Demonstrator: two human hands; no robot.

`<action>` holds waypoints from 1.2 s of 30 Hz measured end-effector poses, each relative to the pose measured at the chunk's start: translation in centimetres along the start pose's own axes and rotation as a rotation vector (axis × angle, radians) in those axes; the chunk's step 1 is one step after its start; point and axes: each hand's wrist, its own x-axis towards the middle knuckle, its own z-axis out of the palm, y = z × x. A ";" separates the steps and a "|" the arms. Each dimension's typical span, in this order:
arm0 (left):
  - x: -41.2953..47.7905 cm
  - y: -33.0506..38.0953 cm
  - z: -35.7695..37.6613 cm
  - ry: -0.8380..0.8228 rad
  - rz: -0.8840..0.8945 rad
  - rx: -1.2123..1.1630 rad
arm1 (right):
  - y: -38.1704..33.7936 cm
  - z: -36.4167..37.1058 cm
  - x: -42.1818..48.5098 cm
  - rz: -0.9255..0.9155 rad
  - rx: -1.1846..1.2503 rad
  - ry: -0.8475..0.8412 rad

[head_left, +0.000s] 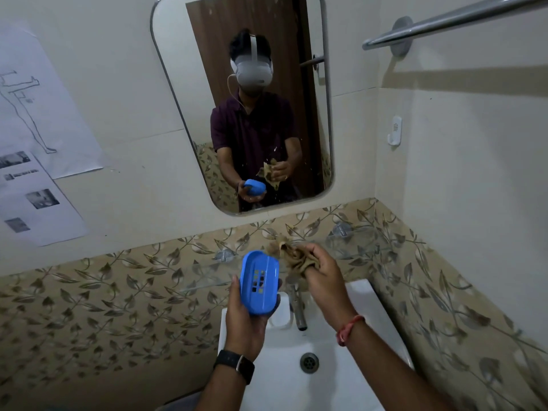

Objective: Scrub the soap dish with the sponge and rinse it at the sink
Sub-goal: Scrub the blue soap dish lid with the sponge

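Observation:
My left hand grips a blue oval soap dish with several drain holes, held upright above the left side of the white sink. Its hollow side faces me. To its right, my right hand clutches a crumpled brown scrubbing cloth or sponge, just apart from the dish's upper right rim. Both hands hover above the tap.
A glass shelf on metal brackets runs along the leaf-patterned tile wall behind the hands. The sink drain lies below. A mirror hangs above, a towel rail at upper right, a wall hook, and papers at left.

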 end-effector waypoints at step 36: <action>0.6 -0.8 1.0 -0.093 0.061 0.313 | -0.2 -0.2 -2.4 0.145 -0.381 -0.591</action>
